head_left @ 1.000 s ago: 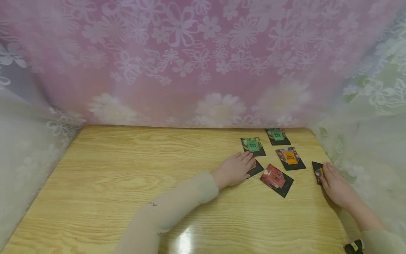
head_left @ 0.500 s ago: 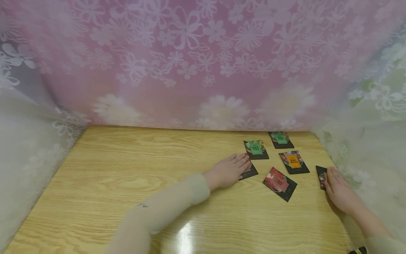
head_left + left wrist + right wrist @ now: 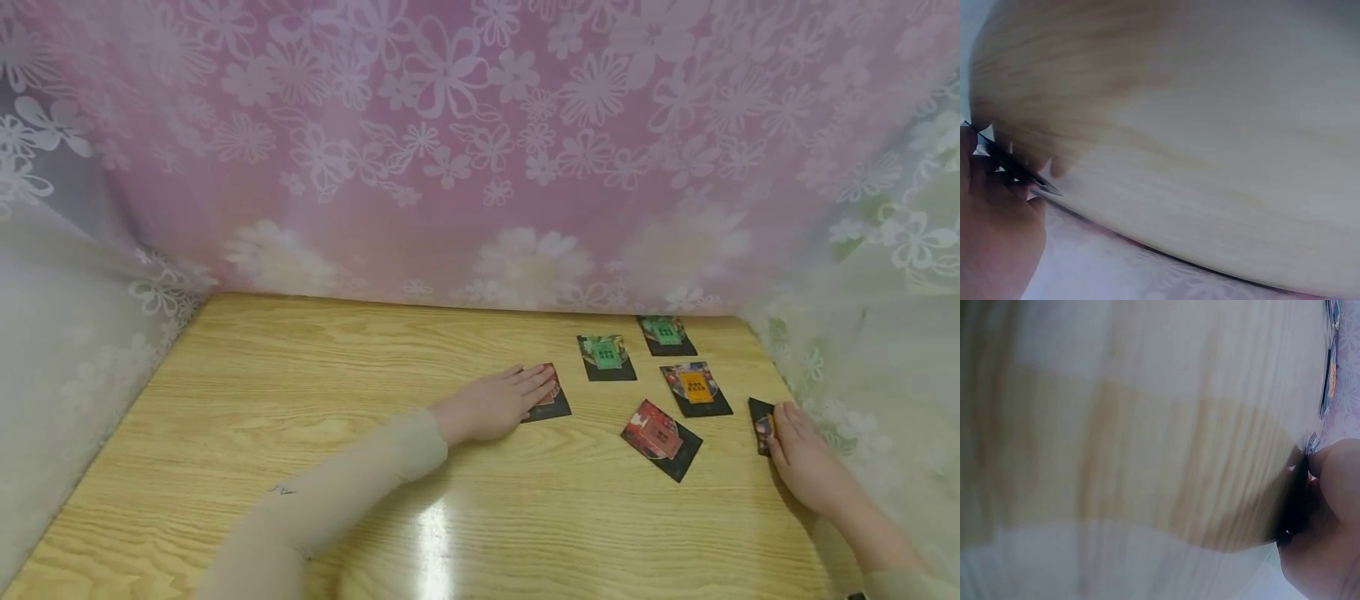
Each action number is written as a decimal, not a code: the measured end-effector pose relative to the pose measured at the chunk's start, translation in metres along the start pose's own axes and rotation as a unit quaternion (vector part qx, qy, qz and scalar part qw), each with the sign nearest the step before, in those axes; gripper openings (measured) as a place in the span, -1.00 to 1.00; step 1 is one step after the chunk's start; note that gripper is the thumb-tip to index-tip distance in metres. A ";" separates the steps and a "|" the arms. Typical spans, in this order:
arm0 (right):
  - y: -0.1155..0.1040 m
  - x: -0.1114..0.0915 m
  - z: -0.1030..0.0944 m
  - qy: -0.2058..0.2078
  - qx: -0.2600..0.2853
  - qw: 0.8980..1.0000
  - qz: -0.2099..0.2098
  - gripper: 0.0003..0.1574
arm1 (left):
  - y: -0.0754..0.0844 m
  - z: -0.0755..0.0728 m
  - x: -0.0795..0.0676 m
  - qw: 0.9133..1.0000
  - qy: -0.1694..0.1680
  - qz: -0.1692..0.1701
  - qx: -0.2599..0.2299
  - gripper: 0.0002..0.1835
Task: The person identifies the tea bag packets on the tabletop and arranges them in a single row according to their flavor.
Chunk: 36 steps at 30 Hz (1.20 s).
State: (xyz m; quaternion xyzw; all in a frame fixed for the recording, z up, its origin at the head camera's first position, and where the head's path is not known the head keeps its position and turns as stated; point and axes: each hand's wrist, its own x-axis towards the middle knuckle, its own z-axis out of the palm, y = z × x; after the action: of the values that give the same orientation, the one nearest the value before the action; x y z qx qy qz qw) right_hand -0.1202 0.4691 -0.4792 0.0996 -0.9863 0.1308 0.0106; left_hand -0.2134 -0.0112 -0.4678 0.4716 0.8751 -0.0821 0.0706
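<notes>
My left hand [image 3: 491, 403] lies flat with straight fingers on a black packet with a red label [image 3: 553, 406], covering its left part. In the left wrist view this dark packet [image 3: 1019, 169] shows edge-on under the fingers. At the table's right edge, my right hand [image 3: 810, 460] rests its extended fingers over another black packet [image 3: 761, 423], of which a strip of orange label shows. Between the hands lie a second red-labelled packet [image 3: 662, 440], turned at an angle, and an orange-labelled one [image 3: 696, 390]. Two green-labelled packets, one nearer [image 3: 606, 358] and one farther back [image 3: 666, 335], sit behind them.
The wood-grain table [image 3: 300, 375] ends at a pink floral curtain [image 3: 480, 167] at the back. Pale floral cloth [image 3: 900, 350] hangs along the right side, close to my right hand, and more cloth [image 3: 90, 333] hangs on the left.
My left hand has slid leftward with the red-labelled packet under it, away from the nearer green-labelled packet. My right hand stays on its packet. The head view has shifted slightly.
</notes>
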 end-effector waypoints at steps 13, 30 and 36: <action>-0.001 -0.001 0.002 -0.007 0.011 1.000 0.001 -0.27 | -0.038 0.018 -0.056 1.000 0.007 -0.003 0.002 -0.35; 0.002 0.002 0.000 -0.013 0.007 1.000 0.006 -0.27 | -0.078 0.029 -0.127 0.996 0.039 -0.048 -0.063 -0.39; 0.001 0.001 0.000 -0.014 0.008 1.000 0.011 -0.27 | -0.090 0.037 -0.151 0.995 0.050 -0.067 -0.062 -0.38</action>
State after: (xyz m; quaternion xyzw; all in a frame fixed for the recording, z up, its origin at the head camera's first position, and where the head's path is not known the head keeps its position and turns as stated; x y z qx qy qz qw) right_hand -0.1213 0.4698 -0.4791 0.0908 -0.9863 0.1375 -0.0056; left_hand -0.2045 -0.1903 -0.4666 0.4105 0.9104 -0.0081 0.0505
